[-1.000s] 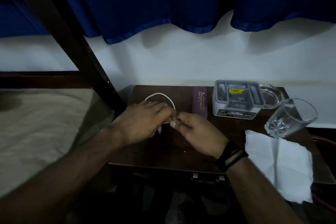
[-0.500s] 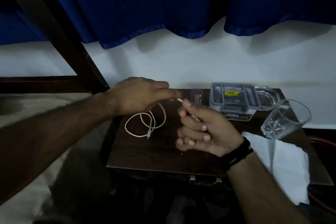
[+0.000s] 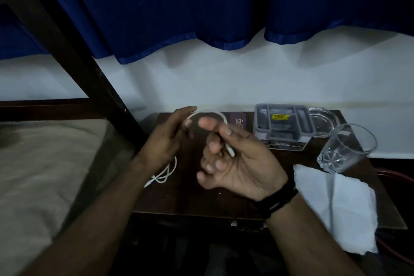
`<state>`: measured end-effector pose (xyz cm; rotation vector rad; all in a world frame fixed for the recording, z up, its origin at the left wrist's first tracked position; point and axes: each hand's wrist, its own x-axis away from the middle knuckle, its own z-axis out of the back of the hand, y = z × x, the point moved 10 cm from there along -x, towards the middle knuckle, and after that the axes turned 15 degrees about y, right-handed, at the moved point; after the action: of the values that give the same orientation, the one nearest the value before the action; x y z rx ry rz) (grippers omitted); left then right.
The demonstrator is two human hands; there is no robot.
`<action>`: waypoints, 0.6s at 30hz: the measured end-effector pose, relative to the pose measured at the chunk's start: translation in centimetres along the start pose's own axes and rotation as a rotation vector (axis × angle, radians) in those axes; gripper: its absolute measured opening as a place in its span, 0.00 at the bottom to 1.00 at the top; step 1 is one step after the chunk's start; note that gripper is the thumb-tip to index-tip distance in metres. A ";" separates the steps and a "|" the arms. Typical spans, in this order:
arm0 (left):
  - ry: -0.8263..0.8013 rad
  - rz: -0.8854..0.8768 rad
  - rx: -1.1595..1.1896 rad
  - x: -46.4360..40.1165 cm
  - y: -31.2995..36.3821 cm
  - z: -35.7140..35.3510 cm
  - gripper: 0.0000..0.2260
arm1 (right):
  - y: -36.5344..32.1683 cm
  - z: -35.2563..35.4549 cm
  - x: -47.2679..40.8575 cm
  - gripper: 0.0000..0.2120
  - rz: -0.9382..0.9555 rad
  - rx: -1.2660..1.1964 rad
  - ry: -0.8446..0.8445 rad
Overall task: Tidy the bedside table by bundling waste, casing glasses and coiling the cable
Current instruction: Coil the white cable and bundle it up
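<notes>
A: A dim room: blue curtain point(image 3: 156, 6) over a pale wall, a dark bed frame post point(image 3: 67, 51) slanting down, a mattress point(image 3: 44, 163) to the left of the bedside table point(image 3: 179, 199).

B: And on the table, taking the grey organiser box as the landmark?

A: One grey organiser box point(image 3: 282, 126) sits at the back edge. It carries a yellow sticker I cannot read, and the front label ends in "OPEL". Just right of it is one clear glass dish point(image 3: 322, 124). Right and nearer than the box stands one clear tumbler point(image 3: 348, 148). Nearer still lies one white tissue sheet point(image 3: 336, 208), overhanging the table's front right corner.

B: The glasses case?

A: One purple glasses case point(image 3: 238, 120), just left of the box, long axis running front to back. Its print ends in "TICALS"; the rest is hidden.

B: The cable?

A: One white cable point(image 3: 210, 111), left of the box and raised over the table. It arcs between the hands. One plug end points down and to the right inside the right palm. The slack drops behind the left wrist, loops once on the wood, and the other plug points toward the mattress.

B: The hands?

A: The right hand point(image 3: 237, 159), palm up, pinches the cable between thumb and forefinger; a black band circles that wrist. The left hand point(image 3: 168, 139) has nearly straight fingers with the cable passing over the fingertips; I cannot tell whether it grips.
</notes>
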<state>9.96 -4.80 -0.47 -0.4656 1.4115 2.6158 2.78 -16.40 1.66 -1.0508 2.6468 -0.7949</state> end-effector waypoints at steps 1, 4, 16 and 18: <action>0.066 0.036 0.016 0.9 -0.5 -0.1 0.12 | 0.2 0.6 -0.1 0.15 -0.011 0.008 0.026; 0.183 0.034 -0.019 2.8 -1.9 -0.2 0.10 | 1.4 0.8 -0.2 0.14 -0.075 0.015 0.005; -0.167 -0.262 -0.257 5.3 4.7 -4.4 0.08 | -5.9 5.2 0.0 0.12 0.452 0.356 0.523; -0.214 -0.297 -0.352 5.7 5.2 -4.1 0.09 | -5.7 7.6 0.6 0.13 0.509 0.683 0.658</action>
<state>4.09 -11.28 -0.38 -0.3830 0.7554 2.5735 8.32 -23.33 -1.59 0.0838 2.5240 -1.9353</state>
